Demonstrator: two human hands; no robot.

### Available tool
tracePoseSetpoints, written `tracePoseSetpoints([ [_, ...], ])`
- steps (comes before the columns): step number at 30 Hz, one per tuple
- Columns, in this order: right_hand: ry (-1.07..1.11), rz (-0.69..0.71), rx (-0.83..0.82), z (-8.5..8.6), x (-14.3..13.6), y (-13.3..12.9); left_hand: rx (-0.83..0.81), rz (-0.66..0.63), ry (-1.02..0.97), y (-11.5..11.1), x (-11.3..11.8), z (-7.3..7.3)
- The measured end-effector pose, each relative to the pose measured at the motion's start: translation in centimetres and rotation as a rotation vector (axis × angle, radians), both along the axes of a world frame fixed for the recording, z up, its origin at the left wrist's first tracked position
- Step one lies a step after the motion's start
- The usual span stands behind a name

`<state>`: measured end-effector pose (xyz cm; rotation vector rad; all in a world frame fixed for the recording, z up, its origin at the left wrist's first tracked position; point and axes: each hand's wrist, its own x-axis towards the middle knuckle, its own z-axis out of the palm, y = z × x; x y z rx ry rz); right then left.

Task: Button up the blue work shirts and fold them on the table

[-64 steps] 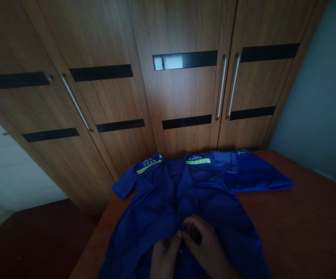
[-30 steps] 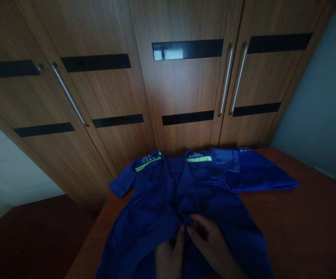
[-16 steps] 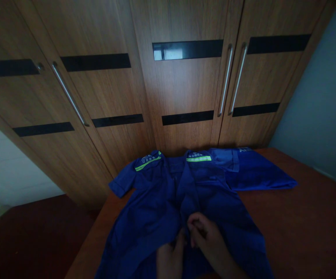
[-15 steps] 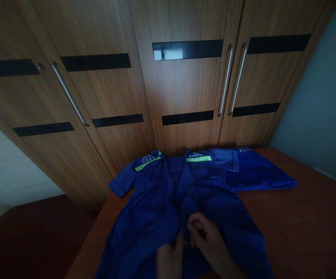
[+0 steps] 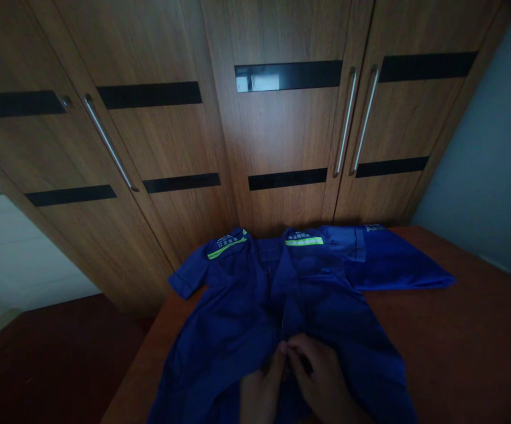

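A dark blue short-sleeved jacket (image 5: pixel 233 324) lies spread out with its collar toward the cabinet and a reflective strip at each shoulder. Over its front opening, low in the view, my left hand (image 5: pixel 264 383) pinches the jacket's front edge, thumb up. Touching it on the right, my right hand (image 5: pixel 317 371) has its thumb and index finger closed on the same edge. The fingertips of both hands meet there; whatever small part lies between them is too dark to make out.
A folded brighter blue garment (image 5: pixel 397 262) lies under the jacket's right sleeve on the reddish-brown table (image 5: pixel 458 341). Behind the table stands a wooden cabinet (image 5: pixel 277 129) with long metal handles. A pale wall is at the right.
My right hand has moved slightly down and its fingertips have come together with those of my left hand. My left thumb has risen to the jacket's edge. The view has shifted slightly.
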<state>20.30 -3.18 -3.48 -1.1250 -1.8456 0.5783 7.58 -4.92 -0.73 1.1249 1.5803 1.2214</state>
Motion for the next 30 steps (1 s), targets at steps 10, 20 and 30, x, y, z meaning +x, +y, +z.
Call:
tracePoseSetpoints([
  [10,0.06,-0.005,0.052,0.2,0.1,-0.2,-0.114,-0.04,-0.078,-0.4,0.0,-0.1],
  [20,0.559,0.243,-0.581,1.4,0.2,0.7,-0.068,-0.064,-0.046,-0.5,-0.5,0.0],
  [30,0.941,0.449,-0.843,1.6,1.3,1.5,-0.007,-0.077,0.096,-1.2,0.8,1.3],
])
